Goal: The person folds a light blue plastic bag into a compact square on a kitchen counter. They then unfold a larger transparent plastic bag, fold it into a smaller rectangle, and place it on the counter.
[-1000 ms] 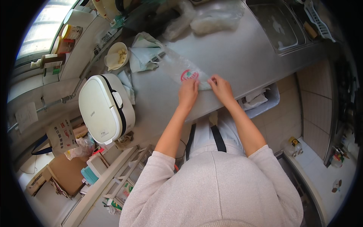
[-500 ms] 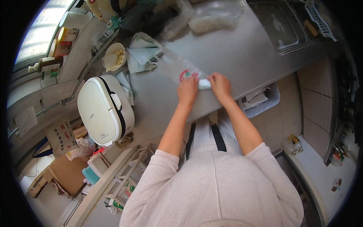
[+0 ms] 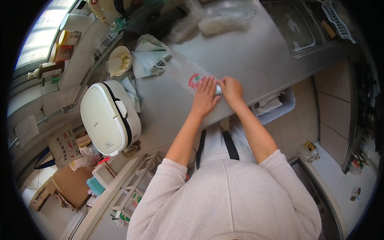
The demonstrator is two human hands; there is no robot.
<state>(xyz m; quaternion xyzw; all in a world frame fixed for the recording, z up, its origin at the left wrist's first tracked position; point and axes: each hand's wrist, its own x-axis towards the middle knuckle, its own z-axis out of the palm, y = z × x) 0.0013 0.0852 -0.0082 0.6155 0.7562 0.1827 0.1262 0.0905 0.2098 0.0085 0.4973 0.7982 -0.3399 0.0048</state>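
Observation:
On the steel counter (image 3: pixel 248 56) lies a translucent plastic bag (image 3: pixel 182 66) with red and green print, stretched flat toward the far left. Its near end is rolled up into a short whitish roll (image 3: pixel 218 89). My left hand (image 3: pixel 205 96) lies flat over the bag and the roll's left part, fingers extended. Curled fingers of my right hand (image 3: pixel 232 89) grip the roll's right end. Most of the roll is hidden under both hands.
A white rice cooker (image 3: pixel 106 120) stands at the left. Behind it are a bowl of pale pieces (image 3: pixel 127 64) and crumpled plastic bags (image 3: pixel 149 62). More bags (image 3: pixel 226 20) lie at the back. A sink (image 3: pixel 296 28) is far right; a bin (image 3: pixel 280 108) sits below the counter edge.
My left hand has let go of the roll's left end and now lies flat across the bag and roll. My right hand stays at the right end.

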